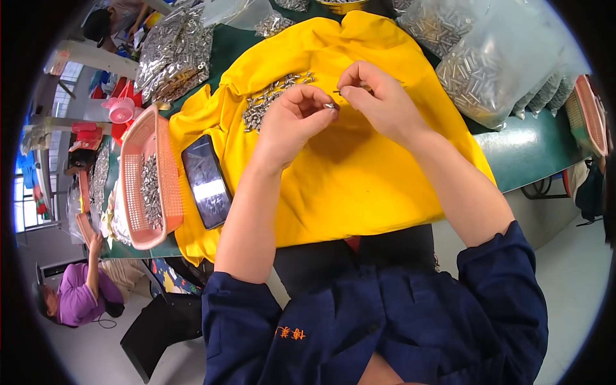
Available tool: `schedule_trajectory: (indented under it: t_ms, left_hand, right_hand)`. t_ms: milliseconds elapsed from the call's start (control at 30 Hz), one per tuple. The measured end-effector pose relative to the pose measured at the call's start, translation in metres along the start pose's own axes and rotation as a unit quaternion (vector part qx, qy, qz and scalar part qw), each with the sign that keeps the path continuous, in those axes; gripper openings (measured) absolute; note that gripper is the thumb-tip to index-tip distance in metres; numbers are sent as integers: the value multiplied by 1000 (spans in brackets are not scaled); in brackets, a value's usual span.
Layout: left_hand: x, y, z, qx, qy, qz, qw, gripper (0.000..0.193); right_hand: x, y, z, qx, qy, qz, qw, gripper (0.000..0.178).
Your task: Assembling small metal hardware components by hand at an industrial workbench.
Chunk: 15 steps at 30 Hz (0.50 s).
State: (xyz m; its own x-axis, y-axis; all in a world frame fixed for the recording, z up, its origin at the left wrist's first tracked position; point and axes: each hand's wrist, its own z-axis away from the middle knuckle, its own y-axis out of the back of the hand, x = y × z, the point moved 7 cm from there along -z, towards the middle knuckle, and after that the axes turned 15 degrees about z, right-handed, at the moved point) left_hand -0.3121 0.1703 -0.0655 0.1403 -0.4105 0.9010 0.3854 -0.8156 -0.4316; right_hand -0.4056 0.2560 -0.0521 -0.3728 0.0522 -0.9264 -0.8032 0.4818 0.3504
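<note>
I see the left hand pinching a small silvery part between thumb and forefinger. Just beside it, the right hand has its fingertips drawn narrow on a thin dark piece, too small for me to identify. Orange lettering marks the navy shirt below both hands. Left of the fingers, metal parts lie on yellow cloth, then a phone and pink basket; clear bags sit right.
</note>
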Motion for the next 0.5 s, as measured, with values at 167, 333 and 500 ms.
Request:
schedule_trajectory:
  t_ms: [167, 333, 500]
  left_hand:
    - [2, 12, -2, 22, -8, 5, 1000, 15]
    - [6, 6, 0, 1, -39, -45, 998, 16]
    - [2, 10, 1, 20, -6, -33, 999, 18]
  right_hand:
    - [-9, -1, 1, 20, 55, 43, 997, 9]
    - [-13, -5, 3, 31, 97, 100, 990, 10]
    - [-13, 1, 4, 48, 94, 80, 991, 10]
